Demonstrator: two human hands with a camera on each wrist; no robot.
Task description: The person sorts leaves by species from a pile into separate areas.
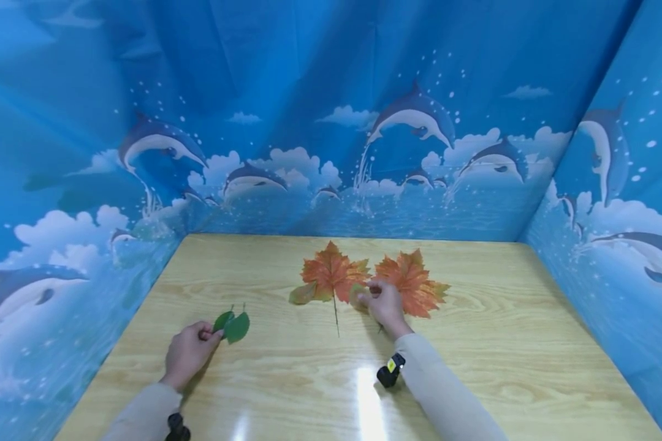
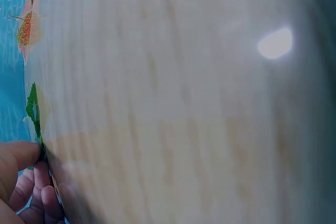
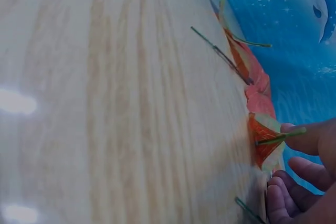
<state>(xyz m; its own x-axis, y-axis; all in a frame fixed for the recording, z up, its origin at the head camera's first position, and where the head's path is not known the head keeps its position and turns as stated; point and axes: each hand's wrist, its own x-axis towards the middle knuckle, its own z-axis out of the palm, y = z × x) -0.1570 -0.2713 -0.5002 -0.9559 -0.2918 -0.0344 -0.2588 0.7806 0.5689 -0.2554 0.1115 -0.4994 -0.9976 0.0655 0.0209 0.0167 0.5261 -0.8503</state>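
Between thumb and fingers, my left hand (image 1: 190, 352) pinches two green leaves (image 1: 237, 327) by their edge, low over the left of the table. In the left wrist view, the green leaf (image 2: 33, 109) rises edge-on beside the thumb. My right hand (image 1: 385, 303) holds a small yellow-green leaf (image 1: 357, 296) at its fingertips. An orange patch and a green stem show on this small leaf (image 3: 262, 145) in the right wrist view. Two large orange maple leaves (image 1: 333, 269) (image 1: 410, 282) lie side by side at the back; the right hand partly covers the right one.
Another small yellow-green leaf (image 1: 302, 294) lies at the lower left of the left maple leaf. The wood-grain table (image 1: 287, 386) is bordered at the back and sides by a blue dolphin-print curtain (image 1: 320, 73). A bright reflection lies near the front middle.
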